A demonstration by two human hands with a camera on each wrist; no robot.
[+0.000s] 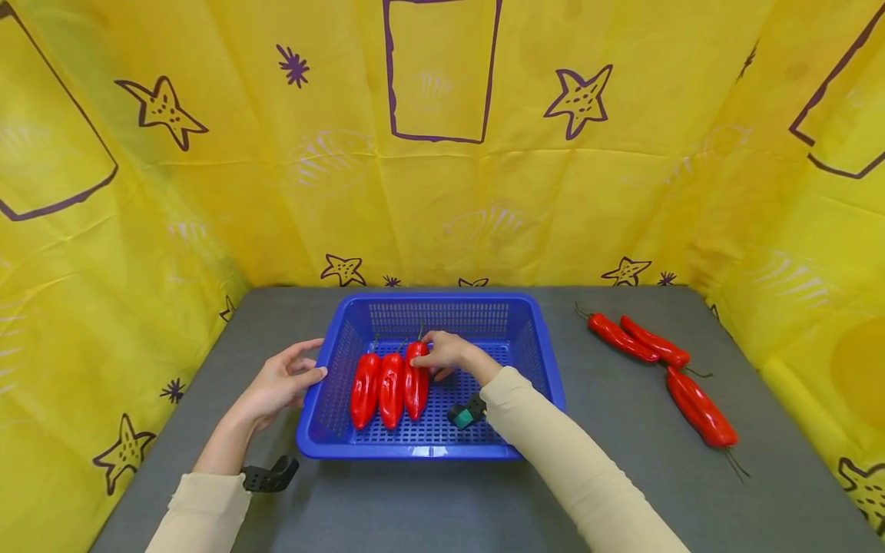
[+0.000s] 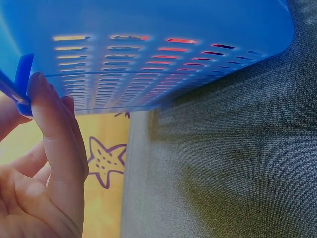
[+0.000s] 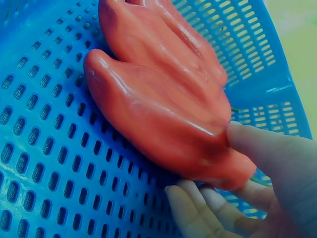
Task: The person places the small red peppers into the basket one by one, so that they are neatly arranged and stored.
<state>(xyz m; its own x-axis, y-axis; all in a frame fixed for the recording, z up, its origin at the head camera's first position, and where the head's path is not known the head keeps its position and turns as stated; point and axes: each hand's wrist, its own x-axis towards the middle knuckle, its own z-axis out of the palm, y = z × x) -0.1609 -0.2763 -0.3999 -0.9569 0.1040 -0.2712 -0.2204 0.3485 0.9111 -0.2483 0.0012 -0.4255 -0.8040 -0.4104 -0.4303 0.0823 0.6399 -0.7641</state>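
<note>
A blue slotted plastic basket [image 1: 429,452] stands on the grey table. Inside, on its left side, three long red peppers lie side by side: a left one [image 1: 364,392], a middle one [image 1: 391,392] and a right one [image 1: 416,395]. My right hand [image 1: 449,353] grips the right pepper near its stem end, thumb on top and fingers beneath, as the right wrist view shows. My left hand [image 1: 280,384] holds the basket's left rim between thumb and fingers; the left wrist view shows the fingers at the rim [image 2: 24,82] and the slotted outer wall.
Three more red peppers lie on the table right of the basket: one [image 1: 622,338] beside another [image 1: 655,341], and a third [image 1: 701,411] closer to me. Yellow patterned cloth [image 1: 442,207] hangs behind and on both sides of the grey table [image 1: 608,461].
</note>
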